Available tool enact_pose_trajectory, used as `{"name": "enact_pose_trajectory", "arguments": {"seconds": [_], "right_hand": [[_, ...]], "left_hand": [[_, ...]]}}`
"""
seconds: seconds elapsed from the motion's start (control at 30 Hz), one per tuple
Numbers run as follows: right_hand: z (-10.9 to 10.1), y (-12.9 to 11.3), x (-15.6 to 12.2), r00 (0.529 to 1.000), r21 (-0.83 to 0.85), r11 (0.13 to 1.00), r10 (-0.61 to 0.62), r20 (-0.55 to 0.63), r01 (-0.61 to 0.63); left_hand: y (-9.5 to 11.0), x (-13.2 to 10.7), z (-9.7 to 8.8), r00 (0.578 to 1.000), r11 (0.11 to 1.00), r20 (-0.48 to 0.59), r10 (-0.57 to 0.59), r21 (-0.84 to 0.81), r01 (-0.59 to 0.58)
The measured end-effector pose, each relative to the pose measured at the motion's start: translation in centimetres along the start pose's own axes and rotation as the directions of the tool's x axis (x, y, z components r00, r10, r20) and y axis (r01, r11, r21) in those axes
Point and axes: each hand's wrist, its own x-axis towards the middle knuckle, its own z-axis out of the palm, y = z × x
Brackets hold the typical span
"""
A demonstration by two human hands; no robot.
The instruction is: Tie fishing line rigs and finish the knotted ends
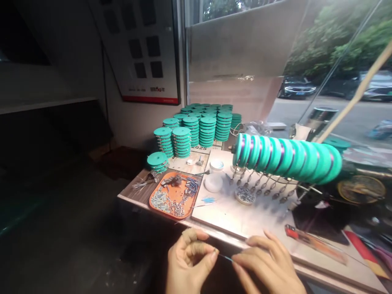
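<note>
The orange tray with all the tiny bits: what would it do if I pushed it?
The orange tray would probably slide, not tip, as it looks low and wide. The silvery pieces might shift about, since they lie loose. It sits near the edge of the table, so it might fall.

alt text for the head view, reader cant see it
The left hand and right hand pinch a thin, partly blue strand before a workbench. Farther back are an orange tray holding small parts, a row of green spools, and stacks of green discs.
</note>
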Motion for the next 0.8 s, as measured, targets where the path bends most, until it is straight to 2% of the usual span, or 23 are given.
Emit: {"name": "enact_pose_trajectory", "arguments": {"seconds": [0.23,0.47,0.6,0.8], "right_hand": [[-0.12,0.58,-0.52,0.999,0.044,0.998,0.037,-0.023,-0.036],[-0.02,0.54,-0.32,1.000,0.028,0.999,0.020,-0.016,-0.019],[0.09,0.49,-0.38,1.000,0.017,1.000,0.020,-0.021,-0.020],[0.11,0.39,-0.28,0.999,0.000,1.000,0.017,-0.030,-0.017]], "left_hand": [[-0.19,-0.28,0.49,1.000,1.000,-0.020,0.003,-0.007,-0.003],[-0.05,-0.32,0.61,0.999,1.000,-0.020,0.029,0.000,-0.029],[-0.26,-0.49,0.75,0.991,0.989,-0.053,0.125,0.087,-0.120],[-0.50,-0.53,0.93,0.947,0.945,-0.124,0.297,0.183,-0.273]]}}
